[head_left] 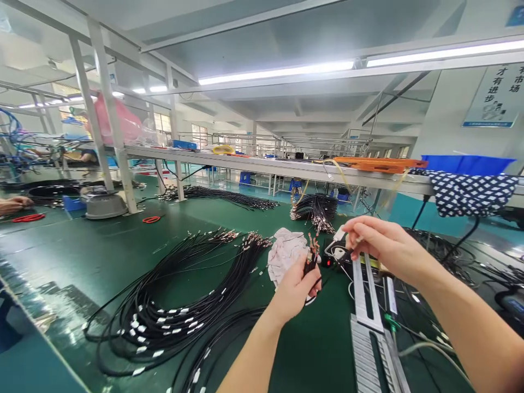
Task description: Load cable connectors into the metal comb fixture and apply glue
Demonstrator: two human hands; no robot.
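Note:
My left hand (295,288) is closed around a bunch of black cables (313,257), whose stripped, copper-coloured wire ends point up. Higher and to the right, my right hand (379,243) is pinched, with a small pale tip between its fingers that I cannot make out. Below it lies a slotted metal fixture (364,333). A black power strip (328,262) with a red light and a white plug (339,234) sits between the hands. Behind my left hand is a crumpled white cloth (282,248). Looped black cables (176,322) with white labels lie to the left.
More cable bundles (315,207) rest at the back. Red-handled scissors (151,219) and a grey round-based container (105,204) are at left, near another person's hand (15,205). A raised shelf (254,164) holds a blue bin (469,164). Tangled cables (438,251) lie at right.

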